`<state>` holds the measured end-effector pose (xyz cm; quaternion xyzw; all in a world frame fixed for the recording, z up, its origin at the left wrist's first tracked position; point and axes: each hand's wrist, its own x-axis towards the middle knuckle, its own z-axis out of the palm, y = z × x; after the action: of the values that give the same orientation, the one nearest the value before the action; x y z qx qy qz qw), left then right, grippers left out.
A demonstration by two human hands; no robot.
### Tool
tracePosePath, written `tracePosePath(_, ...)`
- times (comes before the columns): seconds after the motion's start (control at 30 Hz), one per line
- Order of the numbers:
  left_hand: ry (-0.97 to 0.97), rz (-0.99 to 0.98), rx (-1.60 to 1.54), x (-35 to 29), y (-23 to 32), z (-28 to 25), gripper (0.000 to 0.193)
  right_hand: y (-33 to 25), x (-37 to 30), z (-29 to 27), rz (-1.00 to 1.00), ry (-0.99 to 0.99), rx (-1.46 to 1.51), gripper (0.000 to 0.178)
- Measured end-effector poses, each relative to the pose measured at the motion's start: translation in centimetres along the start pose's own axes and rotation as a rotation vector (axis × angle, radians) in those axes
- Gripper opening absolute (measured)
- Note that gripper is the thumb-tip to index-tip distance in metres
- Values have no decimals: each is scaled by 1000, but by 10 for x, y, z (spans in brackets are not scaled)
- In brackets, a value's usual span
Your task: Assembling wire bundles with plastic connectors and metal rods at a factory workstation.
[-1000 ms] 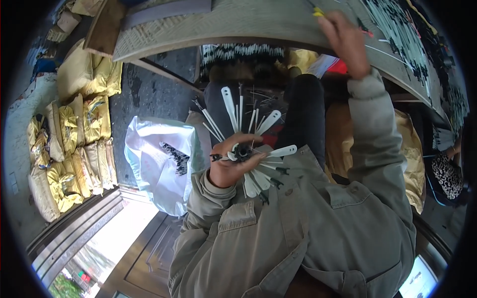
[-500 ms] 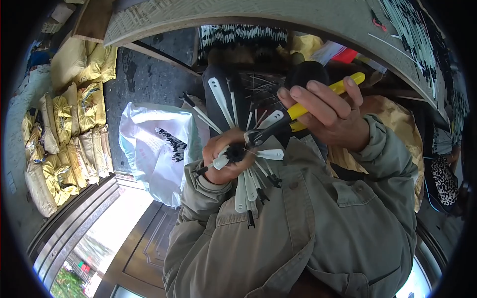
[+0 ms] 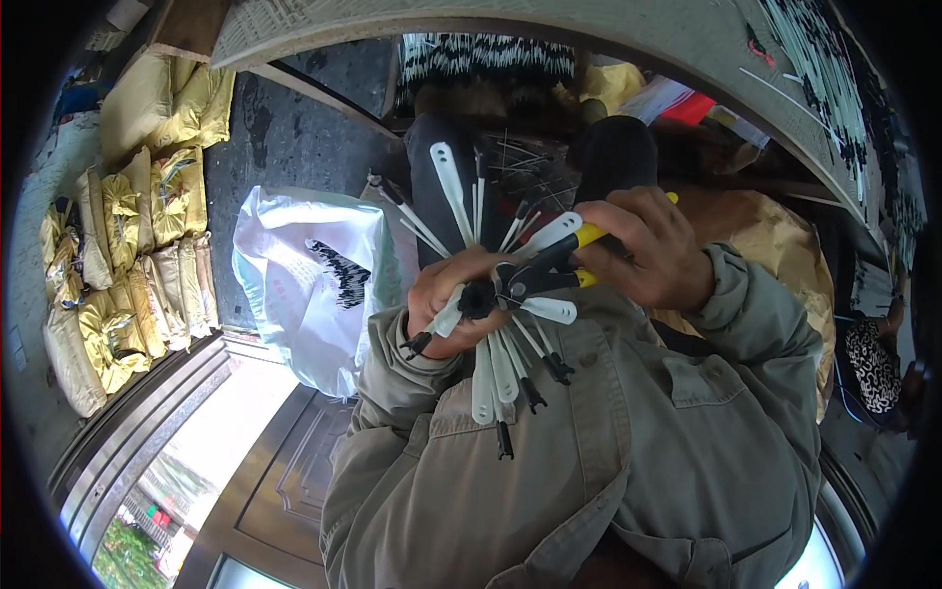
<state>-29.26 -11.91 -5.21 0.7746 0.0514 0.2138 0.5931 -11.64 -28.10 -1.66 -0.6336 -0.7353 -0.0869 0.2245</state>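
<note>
Two hands at work: both up in front of the chest, over an olive jacket (image 3: 628, 461).
Table: pale slab (image 3: 608, 39) arching across the top, thin white strips scattered on its right part.
Sacks: yellow bags (image 3: 118, 245) stacked at far left, well apart from the hands.
Bag: white plastic bag (image 3: 309, 280) just left of the left forearm, on dark ground.
Bundle: fan of white strips with black tips (image 3: 491, 314), spread like spokes from one point, held between the two hands.
Left hand (image 3: 446, 299): clenched around the hub of the fan.
Right hand (image 3: 643, 250): wrapped around yellow-handled pliers (image 3: 559, 260), black nose touching the hub.
Step in hand: likely pinching or cutting at the gathered centre.
Next move: seems to call for a firm squeeze of the handles with the fan kept steady.
</note>
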Motion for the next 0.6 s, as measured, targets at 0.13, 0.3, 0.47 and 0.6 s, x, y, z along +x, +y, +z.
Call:
tracePosePath(0.13, -52, -39, -71, 1, 1, -2, 39, 5, 5, -21, 15, -122, 86, 28)
tracePosePath(0.3, -204, 5, -210, 3, -6, -9, 62, 40, 22, -31, 410, -1064, 1247, 37)
tracePosePath(0.47, -299, 99, -327, 11, -14, -7, 60, 23, -24, 12, 756, -1025, 2404, 44)
tracePosePath(0.6, -267, 112, -330, 4, -13, -5, 56, 23, -4, -27, 267, -374, 1155, 27)
